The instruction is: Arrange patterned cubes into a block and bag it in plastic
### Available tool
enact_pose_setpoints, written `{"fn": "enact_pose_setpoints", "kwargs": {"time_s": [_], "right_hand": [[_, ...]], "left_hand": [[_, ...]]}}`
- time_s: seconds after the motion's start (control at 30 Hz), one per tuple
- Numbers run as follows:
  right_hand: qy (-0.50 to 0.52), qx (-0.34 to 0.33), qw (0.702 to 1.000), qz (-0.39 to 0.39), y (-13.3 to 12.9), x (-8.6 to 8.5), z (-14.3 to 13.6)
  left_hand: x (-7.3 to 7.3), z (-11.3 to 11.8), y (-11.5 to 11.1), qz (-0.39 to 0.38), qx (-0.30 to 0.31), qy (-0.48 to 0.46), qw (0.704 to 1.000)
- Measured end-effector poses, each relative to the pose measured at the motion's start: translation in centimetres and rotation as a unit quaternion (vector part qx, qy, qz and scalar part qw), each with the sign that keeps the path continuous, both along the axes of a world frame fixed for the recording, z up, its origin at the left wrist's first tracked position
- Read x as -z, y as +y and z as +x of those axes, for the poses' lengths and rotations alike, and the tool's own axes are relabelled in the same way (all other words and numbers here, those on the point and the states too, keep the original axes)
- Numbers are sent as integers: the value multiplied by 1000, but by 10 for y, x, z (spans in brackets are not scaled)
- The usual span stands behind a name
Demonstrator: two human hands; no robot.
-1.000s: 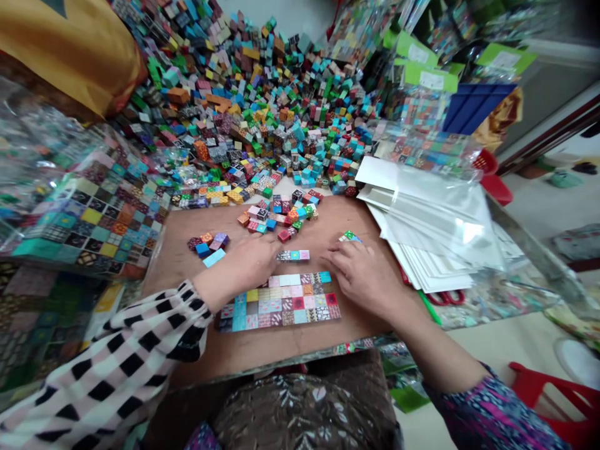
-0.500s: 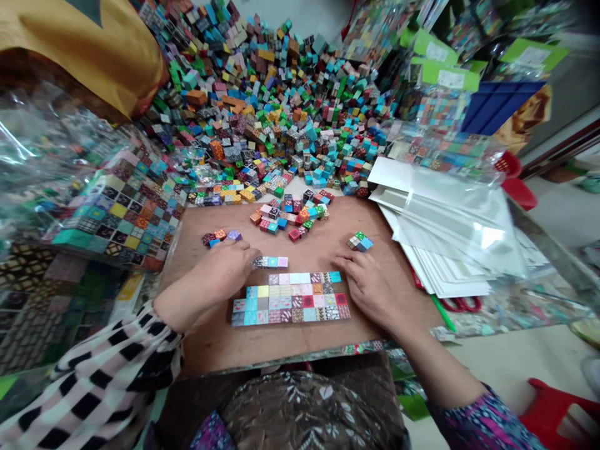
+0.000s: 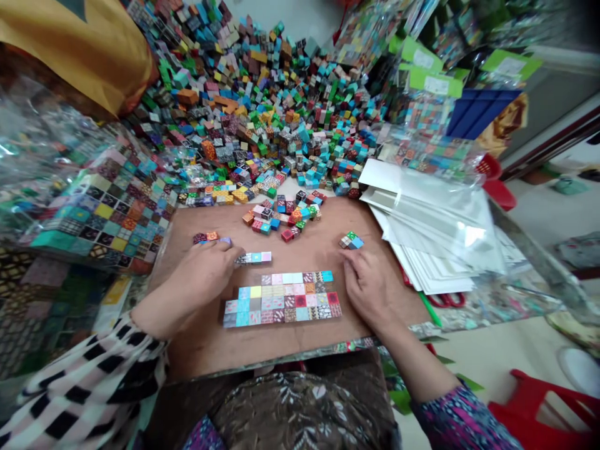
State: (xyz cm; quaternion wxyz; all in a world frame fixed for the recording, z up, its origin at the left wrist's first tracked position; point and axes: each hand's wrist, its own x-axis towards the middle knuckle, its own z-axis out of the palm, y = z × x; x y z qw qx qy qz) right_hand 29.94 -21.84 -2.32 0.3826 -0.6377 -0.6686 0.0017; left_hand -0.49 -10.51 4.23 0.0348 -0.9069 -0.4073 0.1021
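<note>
Block sheet [image 3: 284, 300] lies on your board [image 3: 307, 255] | your right hand [image 3: 365, 284] is loose, beside it | your left hand [image 3: 210, 265] is at the short row's [image 3: 257, 257] left end, can't tell if gripping | big pile [image 3: 262, 106] behind

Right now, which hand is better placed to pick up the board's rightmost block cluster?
Probably the right hand: it is close to that cluster, while the left hand is across the board, by the short block row.
</note>
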Motion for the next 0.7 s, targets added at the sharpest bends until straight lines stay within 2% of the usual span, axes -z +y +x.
{"fn": "enact_pose_setpoints", "kwargs": {"time_s": [0.1,0.2,0.43,0.7], "right_hand": [[54,86,995,2,1,-3,2],[104,131,986,2,3,-1,4],[116,136,984,14,6,6,9],[129,142,981,9,6,7,10]], "left_hand": [[2,-1,1,2,-5,-3,1000],[6,-4,-3,10,-20,-26,999],[8,-12,-20,-4,-49,-42,998],[8,-30,-22,2,-36,-51,998]]}}
